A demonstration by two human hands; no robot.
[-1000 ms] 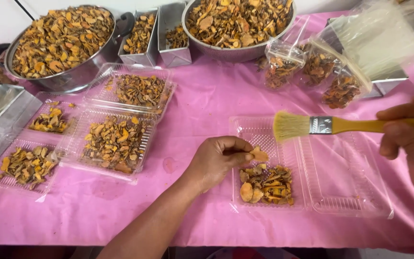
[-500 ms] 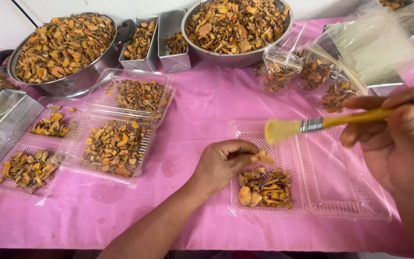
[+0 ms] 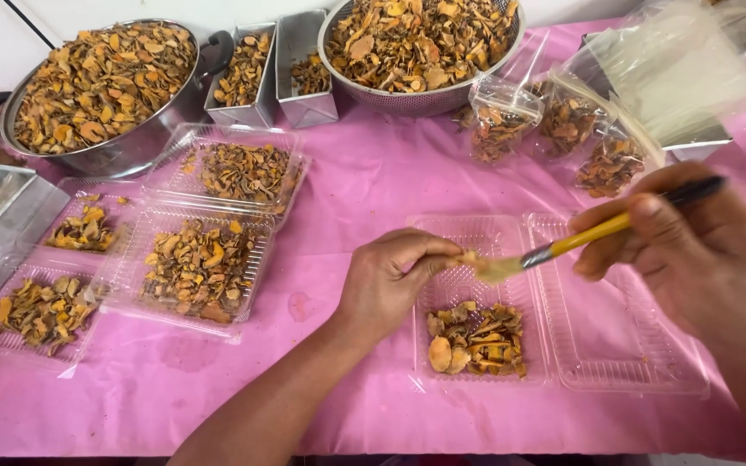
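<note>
The left hand is pinching a dried orange slice in closed fingers above the open clear tray on the counter — the right hand is gripping a yellow-handled brush, its bristles touching that slice.

There is one camera, on the person's head. It looks down, close above the fingers, toward the pink cloth-covered table.

Left hand pinched, fingertips together; right hand curled in a pen-like grip.
</note>
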